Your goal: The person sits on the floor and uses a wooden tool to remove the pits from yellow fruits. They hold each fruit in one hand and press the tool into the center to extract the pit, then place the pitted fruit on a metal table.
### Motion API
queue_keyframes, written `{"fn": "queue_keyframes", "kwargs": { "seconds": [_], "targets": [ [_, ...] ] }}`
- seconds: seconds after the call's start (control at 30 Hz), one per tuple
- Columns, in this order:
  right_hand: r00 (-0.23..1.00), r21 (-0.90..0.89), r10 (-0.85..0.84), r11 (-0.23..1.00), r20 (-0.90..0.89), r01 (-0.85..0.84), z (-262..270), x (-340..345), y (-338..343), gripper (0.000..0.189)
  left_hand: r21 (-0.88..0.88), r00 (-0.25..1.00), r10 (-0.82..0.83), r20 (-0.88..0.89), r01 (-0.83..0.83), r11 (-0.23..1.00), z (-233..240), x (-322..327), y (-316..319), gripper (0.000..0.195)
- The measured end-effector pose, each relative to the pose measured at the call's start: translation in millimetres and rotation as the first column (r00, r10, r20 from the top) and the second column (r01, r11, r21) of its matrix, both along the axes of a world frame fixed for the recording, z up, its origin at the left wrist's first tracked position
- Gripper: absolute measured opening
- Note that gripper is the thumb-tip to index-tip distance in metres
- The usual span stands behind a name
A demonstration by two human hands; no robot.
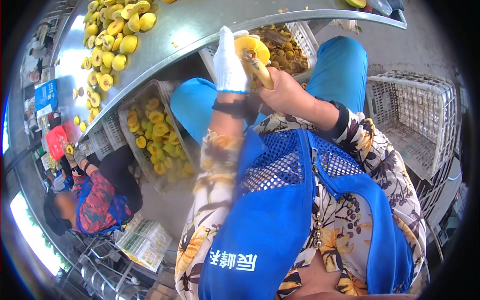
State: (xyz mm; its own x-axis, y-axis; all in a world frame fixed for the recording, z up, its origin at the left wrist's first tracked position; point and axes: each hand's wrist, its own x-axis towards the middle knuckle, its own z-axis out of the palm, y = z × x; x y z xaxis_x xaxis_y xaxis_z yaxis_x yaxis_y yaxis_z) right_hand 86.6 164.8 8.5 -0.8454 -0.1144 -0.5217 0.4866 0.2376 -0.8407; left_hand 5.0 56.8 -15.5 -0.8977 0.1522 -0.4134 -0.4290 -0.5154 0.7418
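My left hand point(230, 63) wears a white knit glove and holds a halved yellow fruit point(258, 47), probably a peach. Its cut face is turned towards me. In my bare right hand point(285, 92) is a pitting tool point(265, 77) with a pale yellow handle. The tool's metal tip is at the middle of the fruit half. Both hands are over my lap, just short of the metal table point(180, 41). Beyond them a white plastic crate point(303, 32) holds brownish fruit scraps and pits.
Halved fruits point(108, 37) are heaped on the table at the left. Below its edge stands a crate of hollowed halves point(159, 131). A white crate point(416, 116) stands to my right. At the left, a seated co-worker point(97, 198) in gloves holds a fruit half point(69, 149).
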Motion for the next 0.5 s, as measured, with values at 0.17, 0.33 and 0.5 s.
{"fn": "queue_keyframes", "kwargs": {
  "seconds": [0.17,0.33,0.5],
  "targets": [
    [0.993,-0.056,0.020,0.998,0.114,-0.013,8,1,0,0.019,-0.173,0.990,0.043,-0.134,-0.066,0.983,5,6,1,0.047],
    [0.998,0.023,-0.029,0.999,-0.050,0.030,4,6,-7,0.011,0.109,0.996,-0.049,0.071,0.041,0.993,9,4,-3,0.048],
    [0.999,-0.092,0.036,0.995,0.013,-0.035,-5,7,-2,0.009,0.022,0.995,0.004,-0.096,-0.001,1.000,13,5,-7,0.047]
  ]
}}
